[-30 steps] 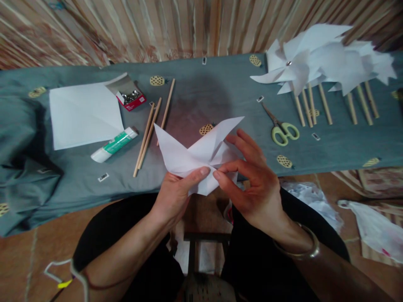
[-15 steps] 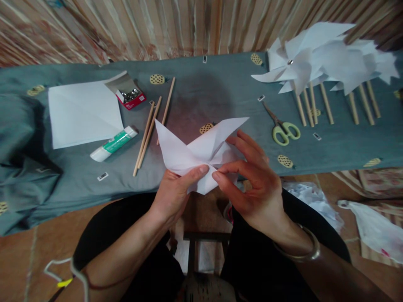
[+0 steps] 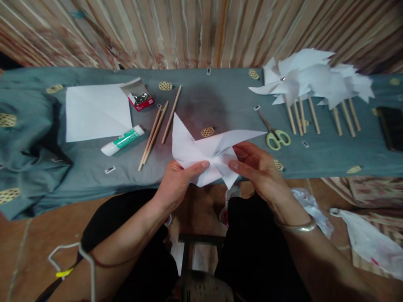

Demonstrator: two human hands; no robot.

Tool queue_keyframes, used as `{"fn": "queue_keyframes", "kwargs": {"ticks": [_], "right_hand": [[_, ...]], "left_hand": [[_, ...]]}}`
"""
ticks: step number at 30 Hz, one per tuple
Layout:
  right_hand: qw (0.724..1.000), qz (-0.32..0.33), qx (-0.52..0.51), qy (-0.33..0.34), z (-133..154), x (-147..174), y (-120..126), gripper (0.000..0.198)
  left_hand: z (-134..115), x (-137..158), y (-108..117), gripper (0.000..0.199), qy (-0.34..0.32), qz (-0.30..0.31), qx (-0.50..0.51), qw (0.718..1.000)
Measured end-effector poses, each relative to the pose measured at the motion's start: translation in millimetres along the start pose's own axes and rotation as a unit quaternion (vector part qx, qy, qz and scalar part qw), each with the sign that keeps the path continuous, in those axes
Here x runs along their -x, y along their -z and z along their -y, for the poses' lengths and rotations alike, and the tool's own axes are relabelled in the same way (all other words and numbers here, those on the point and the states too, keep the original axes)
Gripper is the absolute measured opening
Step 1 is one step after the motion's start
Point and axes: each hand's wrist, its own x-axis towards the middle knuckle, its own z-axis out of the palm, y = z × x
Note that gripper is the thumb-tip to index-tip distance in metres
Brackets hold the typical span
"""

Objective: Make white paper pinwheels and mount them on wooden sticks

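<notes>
The right hand (image 3: 260, 172) has shifted off the centre of the paper pinwheel (image 3: 217, 147), now grasped between its fingers and those of the left hand (image 3: 174, 183); left thumb (image 3: 198, 167) near the middle, presumably keeping folds down

bkgd: pleated striped curtain (image 3: 189, 35) | tbl cloth (image 3: 228, 119): gray-grn, pineapple print (image 3: 165, 86) | flr (image 3: 47, 228): brn tile | light: dim

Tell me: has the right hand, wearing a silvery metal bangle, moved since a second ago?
Yes, rightward: the right hand now visually reaches the yellow, black-dotted pineapple print below the green-handled metal scissors; earlier, a gap separated hand and print.
</notes>
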Motion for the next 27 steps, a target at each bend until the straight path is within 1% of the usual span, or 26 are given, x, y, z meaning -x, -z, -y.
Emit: {"fn": "queue_keyframes", "kwargs": {"ticks": [2, 5, 9, 12, 18, 21, 24, 25, 27], "right_hand": [[0.998, 0.009, -0.044, -0.036, -2, -3, -6, 0.043], [0.997, 0.002, -0.051, -0.057, -2, -3, -11, 0.041], [0.998, 0.016, 0.005, -0.059, 0, -3, -10, 0.033], [0.997, 0.009, 0.046, -0.059, 2, -3, -9, 0.030], [0.997, 0.005, 0.066, -0.045, 8, -4, -11, 0.025], [0.996, -0.001, 0.072, -0.044, 10, -3, -11, 0.022], [0.997, -0.014, 0.059, -0.051, 10, -3, -12, 0.023], [0.997, -0.021, 0.050, -0.050, 11, -3, -13, 0.027], [0.998, -0.040, 0.036, -0.040, 11, -3, -14, 0.040]], "left_hand": [[2, 0, -1, 0.026, -0.006, 0.006, -0.008, 1.000], [2, 0, -3, 0.029, -0.015, 0.004, -0.013, 1.000], [1, 2, -5, 0.030, -0.011, -0.003, -0.026, 1.000], [0, 2, -7, 0.030, -0.012, -0.013, -0.046, 0.999], [0, 2, -9, 0.028, -0.018, -0.012, -0.061, 0.998], [-1, 2, -10, 0.031, -0.027, -0.009, -0.062, 0.998], [-2, 2, -11, 0.033, -0.038, -0.011, -0.065, 0.997], [-1, 2, -11, 0.033, -0.042, -0.011, -0.069, 0.997], [0, 1, -10, 0.032, -0.052, -0.012, -0.085, 0.995]]}}
